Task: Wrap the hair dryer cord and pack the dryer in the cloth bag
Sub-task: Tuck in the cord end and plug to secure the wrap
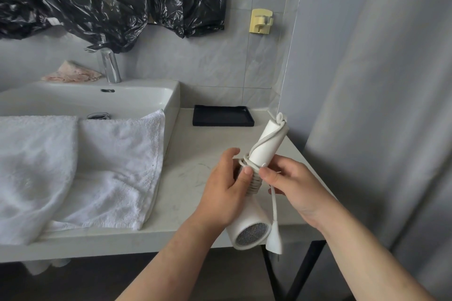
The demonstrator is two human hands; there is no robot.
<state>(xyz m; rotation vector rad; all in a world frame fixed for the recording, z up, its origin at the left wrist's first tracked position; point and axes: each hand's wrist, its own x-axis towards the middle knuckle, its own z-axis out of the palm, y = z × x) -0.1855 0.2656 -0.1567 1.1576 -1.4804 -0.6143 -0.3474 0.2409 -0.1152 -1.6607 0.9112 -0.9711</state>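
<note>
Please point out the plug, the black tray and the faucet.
plug (274, 239): head view, its white body.
black tray (222, 116): head view, its bare bottom.
faucet (110, 66): head view, its chrome column.

Reaching up from the lower edge with both bare forearms, converging mid-frame. Gripping the hair dryer (249, 225) in the left hand (227, 190), fingers curled round its wound neck, thumb laid on top. Pinching the cord (274, 203) in the right hand (293, 186), thumb and forefinger bent, wrist angled inward.

Pale counter (195, 178): sink (151, 98), white towel (110, 166), black tray (222, 115) on it.
</note>
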